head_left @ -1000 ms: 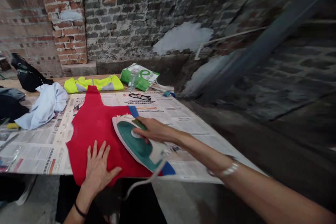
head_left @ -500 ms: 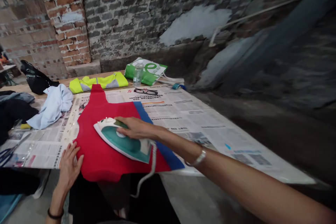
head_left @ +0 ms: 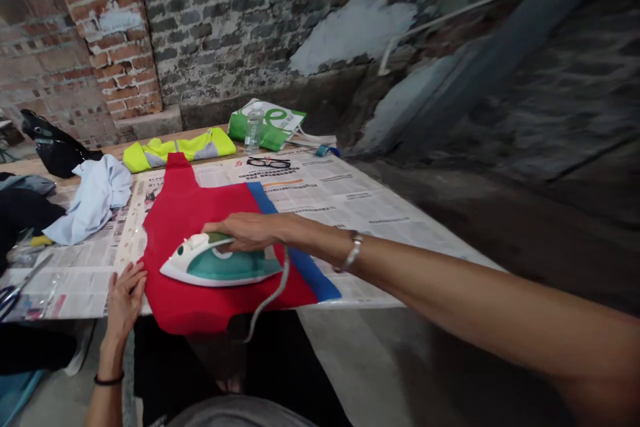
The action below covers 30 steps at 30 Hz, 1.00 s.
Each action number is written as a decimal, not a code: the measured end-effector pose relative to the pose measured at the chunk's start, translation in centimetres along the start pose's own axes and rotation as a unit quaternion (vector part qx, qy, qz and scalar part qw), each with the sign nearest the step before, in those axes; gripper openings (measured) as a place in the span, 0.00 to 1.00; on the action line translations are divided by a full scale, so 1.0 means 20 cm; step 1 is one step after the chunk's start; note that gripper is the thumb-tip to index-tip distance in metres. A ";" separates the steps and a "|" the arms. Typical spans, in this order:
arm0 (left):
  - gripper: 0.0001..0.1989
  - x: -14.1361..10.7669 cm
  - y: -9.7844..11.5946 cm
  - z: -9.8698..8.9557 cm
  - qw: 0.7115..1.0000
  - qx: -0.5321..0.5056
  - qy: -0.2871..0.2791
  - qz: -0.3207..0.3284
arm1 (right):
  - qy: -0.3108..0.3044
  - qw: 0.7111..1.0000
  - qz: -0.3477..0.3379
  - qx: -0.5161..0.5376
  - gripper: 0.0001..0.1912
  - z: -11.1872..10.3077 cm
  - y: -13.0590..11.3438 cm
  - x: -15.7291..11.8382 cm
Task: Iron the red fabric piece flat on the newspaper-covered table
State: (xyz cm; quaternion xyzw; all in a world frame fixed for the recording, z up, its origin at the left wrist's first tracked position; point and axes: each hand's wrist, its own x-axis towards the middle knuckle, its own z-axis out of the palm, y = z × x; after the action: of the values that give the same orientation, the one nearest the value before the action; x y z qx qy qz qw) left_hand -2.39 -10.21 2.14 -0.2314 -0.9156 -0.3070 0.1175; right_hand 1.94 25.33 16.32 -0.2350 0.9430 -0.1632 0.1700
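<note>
A teal and white clothes iron [head_left: 235, 268] lies with its soleplate on a red cloth piece [head_left: 200, 203], tip pointing left. My right hand [head_left: 250, 230] is wrapped round the iron's handle from above. The grey cord [head_left: 273, 295] drops from the iron's heel over the table's front edge. A blue strip [head_left: 315, 273] runs along the right side of the red piece. At the red piece's left edge, my left hand [head_left: 126, 295] rests with its fingers stretched out, the fingertips touching the cloth. The red piece's front part hangs over the table edge.
Newspaper [head_left: 350, 207] covers the table. Eyeglasses [head_left: 269, 163], a clear bottle [head_left: 254, 128], a green and white bag [head_left: 280, 123] and a yellow reflective vest [head_left: 185, 147] lie behind. To the left are a light blue garment [head_left: 97, 200], scissors [head_left: 23, 283] and a black bag [head_left: 55, 143].
The iron has slid left and turned, its tip now pointing more squarely left. My left hand has stayed by the cloth's left edge. The whole view has shifted slightly.
</note>
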 end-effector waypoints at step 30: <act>0.21 0.01 -0.09 0.06 0.999 0.044 0.029 0.005 | 0.064 0.976 0.194 -0.081 0.16 0.25 -0.07 -0.36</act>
State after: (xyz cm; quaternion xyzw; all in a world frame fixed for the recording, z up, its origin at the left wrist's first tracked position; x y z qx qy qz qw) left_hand -3.53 -10.61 0.36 -0.2220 -0.9232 -0.2724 0.1555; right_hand 10.42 26.63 14.04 -0.0499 0.9896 -0.0655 0.1181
